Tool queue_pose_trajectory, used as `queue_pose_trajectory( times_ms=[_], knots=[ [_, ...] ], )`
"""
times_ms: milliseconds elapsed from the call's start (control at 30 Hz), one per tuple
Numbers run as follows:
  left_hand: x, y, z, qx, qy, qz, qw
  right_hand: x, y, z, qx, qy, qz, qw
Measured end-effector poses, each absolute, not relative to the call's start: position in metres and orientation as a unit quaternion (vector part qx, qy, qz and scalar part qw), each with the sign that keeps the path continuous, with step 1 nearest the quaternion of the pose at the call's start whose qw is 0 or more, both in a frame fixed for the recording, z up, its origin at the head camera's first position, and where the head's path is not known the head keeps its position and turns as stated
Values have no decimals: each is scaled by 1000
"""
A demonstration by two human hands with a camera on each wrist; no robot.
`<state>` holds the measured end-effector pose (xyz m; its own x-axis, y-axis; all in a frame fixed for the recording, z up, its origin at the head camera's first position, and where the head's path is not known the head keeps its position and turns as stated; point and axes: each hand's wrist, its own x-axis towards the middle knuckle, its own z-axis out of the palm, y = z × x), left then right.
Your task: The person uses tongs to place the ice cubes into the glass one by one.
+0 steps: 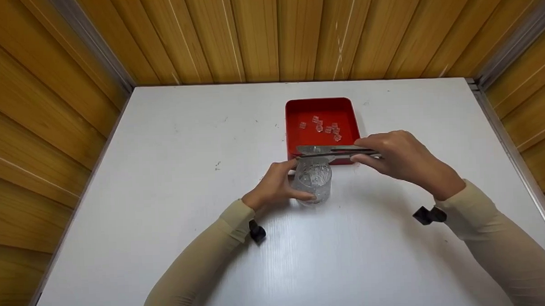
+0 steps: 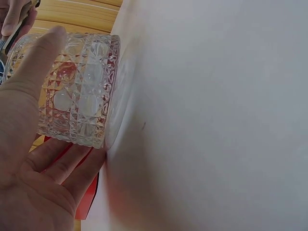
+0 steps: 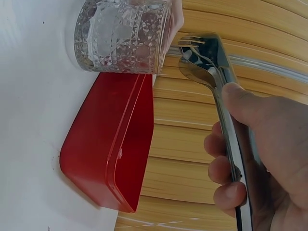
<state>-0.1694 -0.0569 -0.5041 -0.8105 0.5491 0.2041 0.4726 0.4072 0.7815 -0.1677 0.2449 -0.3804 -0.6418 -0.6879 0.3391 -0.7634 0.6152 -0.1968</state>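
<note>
Glass [image 1: 313, 183] below, tongs [image 1: 345, 148] across

The left hand [image 1: 276, 187] holds the glass upright on the bench [image 1: 186, 142], thumb on the near side; a slack hold might let a knock from the metal tip it. The right hand [image 1: 402, 160] has its grip round the tongs, above the rim, long axis crosswise, tips pointing left. Whether they hold anything I cannot tell; a load loosed off-centre could miss. Just beyond, the red tray [image 1: 296, 113] bears clear cubes [image 1: 336, 131].

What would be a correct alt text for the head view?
A person's right grip holds metal tongs above a clear glass, which the left grip holds on a white table. Behind the glass, a red tray contains small clear pieces.
</note>
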Motion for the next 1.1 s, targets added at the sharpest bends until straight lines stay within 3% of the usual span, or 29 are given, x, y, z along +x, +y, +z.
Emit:
queue_pose_trajectory(
  times_ms=[767,1100],
  knots=[
    [-170,-56,-505,311,836,450,41,-222,259,-369,323,-941,89,48],
    [-170,-56,-503,311,835,452,47,-239,250,-361,286,-956,46,-37]
  ],
)
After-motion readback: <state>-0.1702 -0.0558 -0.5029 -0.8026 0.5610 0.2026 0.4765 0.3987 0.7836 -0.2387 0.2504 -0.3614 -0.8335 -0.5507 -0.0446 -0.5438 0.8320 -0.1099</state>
